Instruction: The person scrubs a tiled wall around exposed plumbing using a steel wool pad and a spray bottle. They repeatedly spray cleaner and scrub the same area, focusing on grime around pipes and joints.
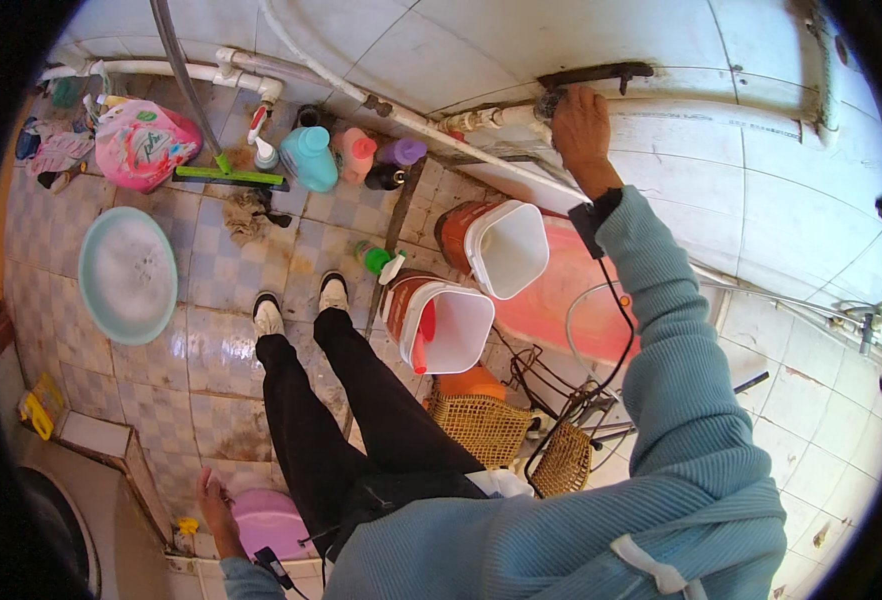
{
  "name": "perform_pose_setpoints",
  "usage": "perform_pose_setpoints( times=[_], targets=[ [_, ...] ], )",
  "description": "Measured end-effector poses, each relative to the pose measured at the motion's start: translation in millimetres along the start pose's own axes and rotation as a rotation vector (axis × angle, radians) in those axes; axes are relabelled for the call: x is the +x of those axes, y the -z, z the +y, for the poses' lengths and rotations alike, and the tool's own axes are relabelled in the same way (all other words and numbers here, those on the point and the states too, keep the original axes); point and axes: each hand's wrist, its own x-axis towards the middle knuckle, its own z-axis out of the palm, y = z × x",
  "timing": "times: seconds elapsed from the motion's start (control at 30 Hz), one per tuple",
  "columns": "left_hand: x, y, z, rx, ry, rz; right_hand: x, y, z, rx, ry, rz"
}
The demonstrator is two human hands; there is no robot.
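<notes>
My right hand (pixel 583 131) is raised to the white-tiled wall at the upper right. Its fingers are closed around a dark grey scouring pad (pixel 549 103), which is pressed against a white plastic pipe (pixel 514 117) and partly hidden by the fingers. Just above the knuckles, a dark bar with a hook (pixel 598 73) is fixed to the wall. My left hand (pixel 218 506) hangs low at the lower left, fingers apart and nothing in them. Beside it, a pink-purple basin (pixel 272 521) is on the floor.
A basin of suds (pixel 127 277), a green squeegee (pixel 231 176), detergent bottles (pixel 310 159) and a green spray bottle (pixel 372 257) are on the tiled floor. Two buckets (pixel 512 251) (pixel 452 330) stand right of my feet, near a red tub (pixel 561 300) and a wicker chair (pixel 478 424).
</notes>
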Motion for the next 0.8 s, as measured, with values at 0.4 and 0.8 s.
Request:
perform_pose_setpoints(
  times=[0.4,0.8],
  targets=[
    [-1.1,-9.6,-1.0,-0.015,0.02,-0.047,-9.9,-6.0,1.4,0.118,-0.221,-0.076],
    [-3.2,-8.2,-2.1,0.004,0.017,0.004,-89.2,17.1,51.4,0.603,-0.447,-0.039]
  ],
)
